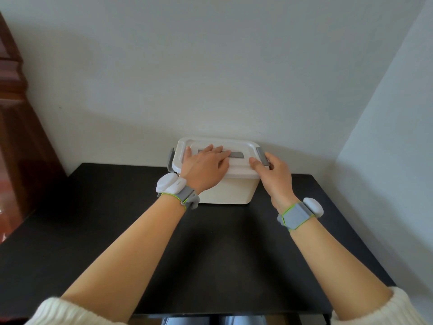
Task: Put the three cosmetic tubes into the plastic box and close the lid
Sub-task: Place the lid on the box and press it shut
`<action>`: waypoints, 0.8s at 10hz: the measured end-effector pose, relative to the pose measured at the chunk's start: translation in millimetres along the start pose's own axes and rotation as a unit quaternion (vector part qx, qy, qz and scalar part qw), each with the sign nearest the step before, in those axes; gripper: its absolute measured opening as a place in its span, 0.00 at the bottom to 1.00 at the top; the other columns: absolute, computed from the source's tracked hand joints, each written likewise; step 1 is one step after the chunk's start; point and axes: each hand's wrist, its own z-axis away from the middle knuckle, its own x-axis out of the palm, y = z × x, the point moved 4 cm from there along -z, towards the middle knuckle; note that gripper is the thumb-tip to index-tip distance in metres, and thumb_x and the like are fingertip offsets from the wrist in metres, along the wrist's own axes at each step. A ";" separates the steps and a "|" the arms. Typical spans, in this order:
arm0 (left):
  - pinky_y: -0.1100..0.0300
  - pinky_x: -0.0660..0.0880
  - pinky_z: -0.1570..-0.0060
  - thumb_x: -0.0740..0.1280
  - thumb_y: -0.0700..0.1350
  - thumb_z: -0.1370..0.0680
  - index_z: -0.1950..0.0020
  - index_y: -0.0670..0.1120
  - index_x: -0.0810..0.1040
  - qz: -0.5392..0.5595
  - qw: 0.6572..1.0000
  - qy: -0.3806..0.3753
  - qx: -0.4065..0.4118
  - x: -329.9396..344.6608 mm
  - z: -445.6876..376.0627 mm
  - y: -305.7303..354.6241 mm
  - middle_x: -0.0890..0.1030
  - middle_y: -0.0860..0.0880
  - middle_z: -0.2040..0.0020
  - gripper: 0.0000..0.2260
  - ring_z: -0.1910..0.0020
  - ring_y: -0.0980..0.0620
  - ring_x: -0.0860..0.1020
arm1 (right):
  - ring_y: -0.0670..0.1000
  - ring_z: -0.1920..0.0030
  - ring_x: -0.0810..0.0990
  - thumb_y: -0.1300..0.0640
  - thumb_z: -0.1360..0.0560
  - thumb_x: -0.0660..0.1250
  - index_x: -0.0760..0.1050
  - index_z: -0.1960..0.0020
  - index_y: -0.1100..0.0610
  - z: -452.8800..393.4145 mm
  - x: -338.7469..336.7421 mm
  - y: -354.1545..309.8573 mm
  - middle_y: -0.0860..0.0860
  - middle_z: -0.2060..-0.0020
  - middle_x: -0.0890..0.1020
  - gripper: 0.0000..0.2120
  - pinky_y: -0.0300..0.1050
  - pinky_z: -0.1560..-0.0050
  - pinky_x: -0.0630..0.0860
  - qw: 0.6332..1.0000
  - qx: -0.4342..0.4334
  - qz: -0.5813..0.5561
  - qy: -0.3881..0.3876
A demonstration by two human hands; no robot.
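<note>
Lid (236, 143): under your flat, spread left hand (206, 168), pinning it down.
Clasp (262, 156): your right hand (273, 175) curled on it, pressing to latch.

**Both arms stretched out, hands low and forward**

Both bare forearms reach straight ahead, cream sleeves pushed back near the elbows. Left hand (206, 164) is flat, palm down, fingers spread and pointing forward-right. Right hand (273, 171) is curled, thumb angled inward, fingers bent over and down. Each wrist wears a grey strap with a white pod.
</note>
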 end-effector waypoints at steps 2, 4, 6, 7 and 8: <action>0.35 0.49 0.26 0.50 0.53 0.17 0.26 0.59 0.67 -0.002 1.000 0.000 0.003 0.3 -0.3 -0.3 0.65 0.58 0.23 0.20 0.23 0.54 0.59 | 0.53 0.22 0.64 0.50 0.18 0.65 0.61 0.20 0.54 -1.4 5.8 -6.2 0.52 0.21 0.67 0.29 0.43 0.27 0.61 0.996 -0.043 0.074 -0.029; 0.36 0.49 0.26 0.49 0.54 0.17 0.25 0.59 0.66 -0.013 1.000 0.001 0.004 1.9 -0.8 -1.3 0.64 0.57 0.23 0.20 0.22 0.54 0.59 | 0.57 0.18 0.52 0.46 0.17 0.62 0.71 0.24 0.46 2.8 21.9 -25.0 0.54 0.17 0.57 0.22 0.61 0.23 0.59 0.949 -0.163 0.245 -0.115; 0.36 0.48 0.26 0.48 0.54 0.16 0.25 0.59 0.65 -0.015 1.000 -0.003 0.012 3.1 -2.3 -2.1 0.63 0.57 0.23 0.20 0.22 0.53 0.58 | 0.53 0.17 0.47 0.33 0.19 0.54 0.67 0.24 0.36 7.4 25.9 -26.6 0.48 0.17 0.55 0.25 0.68 0.25 0.55 0.927 -0.148 0.306 -0.160; 0.36 0.47 0.25 0.47 0.55 0.16 0.24 0.59 0.64 -0.014 1.000 -0.006 0.013 3.8 -3.0 -3.6 0.62 0.57 0.22 0.21 0.22 0.54 0.57 | 0.50 0.18 0.52 0.33 0.19 0.53 0.66 0.23 0.37 8.7 26.0 -25.1 0.45 0.19 0.61 0.26 0.66 0.25 0.56 0.926 -0.150 0.308 -0.158; 0.38 0.46 0.25 0.48 0.55 0.17 0.24 0.58 0.63 -0.004 1.000 -0.015 0.012 4.8 -2.5 -4.2 0.61 0.57 0.22 0.21 0.22 0.55 0.56 | 0.49 0.19 0.54 0.33 0.19 0.53 0.67 0.24 0.37 9.1 26.6 -24.5 0.43 0.20 0.64 0.25 0.66 0.25 0.57 0.928 -0.147 0.306 -0.155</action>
